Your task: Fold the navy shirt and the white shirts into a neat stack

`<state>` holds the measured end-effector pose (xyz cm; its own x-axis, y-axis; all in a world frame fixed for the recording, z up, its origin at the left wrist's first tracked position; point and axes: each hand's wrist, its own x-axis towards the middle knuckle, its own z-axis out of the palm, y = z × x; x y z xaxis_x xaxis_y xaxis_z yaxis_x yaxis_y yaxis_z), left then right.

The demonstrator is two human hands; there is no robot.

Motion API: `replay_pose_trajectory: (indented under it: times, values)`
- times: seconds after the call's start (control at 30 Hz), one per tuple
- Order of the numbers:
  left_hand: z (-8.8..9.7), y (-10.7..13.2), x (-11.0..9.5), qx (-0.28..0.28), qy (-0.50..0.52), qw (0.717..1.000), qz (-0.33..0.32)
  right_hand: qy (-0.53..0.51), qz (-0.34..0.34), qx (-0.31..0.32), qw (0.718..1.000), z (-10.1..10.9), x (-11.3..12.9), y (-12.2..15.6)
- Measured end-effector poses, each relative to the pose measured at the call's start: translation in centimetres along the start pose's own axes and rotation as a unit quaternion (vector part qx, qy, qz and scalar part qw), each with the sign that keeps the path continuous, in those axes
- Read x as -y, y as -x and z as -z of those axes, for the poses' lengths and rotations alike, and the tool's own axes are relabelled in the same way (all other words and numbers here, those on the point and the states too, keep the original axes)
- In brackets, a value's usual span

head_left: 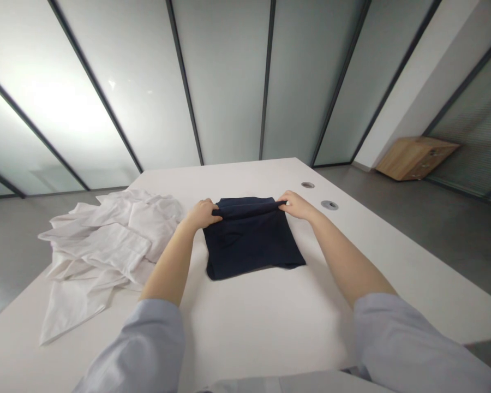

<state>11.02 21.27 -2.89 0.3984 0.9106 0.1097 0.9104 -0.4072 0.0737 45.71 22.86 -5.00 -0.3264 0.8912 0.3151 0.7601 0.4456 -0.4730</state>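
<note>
As the left hand [202, 214] and right hand [297, 205], set apart, clamp the far edge of a folded navy garment [249, 240], crumpled white cloth [106, 245] lies at frame left.

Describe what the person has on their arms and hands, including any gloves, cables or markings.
The left sleeve and right sleeve are loose, pale blue-grey fabric, ending short of the wrists. The left hand and right hand are bare: no gloves, watch, cables or markings show.

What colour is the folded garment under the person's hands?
The folded garment is plain dark navy, and it shows best in the head view.
</note>
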Motion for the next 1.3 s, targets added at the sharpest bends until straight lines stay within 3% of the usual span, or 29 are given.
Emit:
replay_pose_trajectory:
  times: [0.07,0.13,0.3,0.47,0.53,0.6,0.7,0.77,0.87,1.0,1.1,1.2,1.3]
  values:
    - [1.6,0.7,-0.4,-0.049,-0.008,0.999,0.001,-0.018,0.030,-0.038,0.999,1.3,0.5,0.3]
    - [3.2,1.4,-0.6,-0.053,0.033,0.998,-0.004,-0.051,0.037,-0.056,0.996,2.6,1.0,0.6]
    - [6.2,1.1,0.2,0.049,0.175,0.983,-0.014,-0.151,-0.022,-0.022,0.988,4.4,1.3,0.0]
    - [7.9,-3.1,1.3,0.123,0.128,0.984,0.015,-0.145,-0.069,0.003,0.987,3.9,0.3,-4.4]
    - [8.7,-5.0,1.3,0.074,0.086,0.993,0.038,-0.114,-0.054,-0.046,0.991,4.0,0.1,-6.4]
    - [9.5,-6.2,1.1,-0.027,0.039,0.997,0.061,-0.085,-0.015,-0.121,0.989,4.4,0.2,-7.8]
    - [10.0,-6.5,0.6,-0.179,-0.025,0.980,0.081,-0.029,0.047,-0.225,0.973,5.1,0.6,-8.2]
    - [9.2,-5.8,0.2,-0.226,-0.047,0.971,0.064,0.008,0.082,-0.257,0.963,4.8,0.7,-7.3]
    - [5.7,-3.6,-0.2,-0.205,-0.061,0.977,0.023,0.044,0.123,-0.240,0.962,2.8,0.0,-4.4]
    - [-1.0,0.0,-0.7,-0.091,-0.075,0.993,-0.028,0.051,0.122,-0.096,0.986,-1.5,-1.6,0.6]
    - [-4.6,2.1,-0.8,-0.015,-0.042,0.999,-0.030,0.031,0.071,0.013,0.997,-4.1,-2.3,3.5]
    - [-6.0,3.2,-0.5,-0.008,0.007,1.000,-0.012,0.004,0.044,0.037,0.998,-5.4,-2.5,4.9]
    - [-6.2,3.6,0.2,-0.014,0.053,0.998,-0.017,-0.023,0.044,0.019,0.999,-6.0,-2.8,5.2]
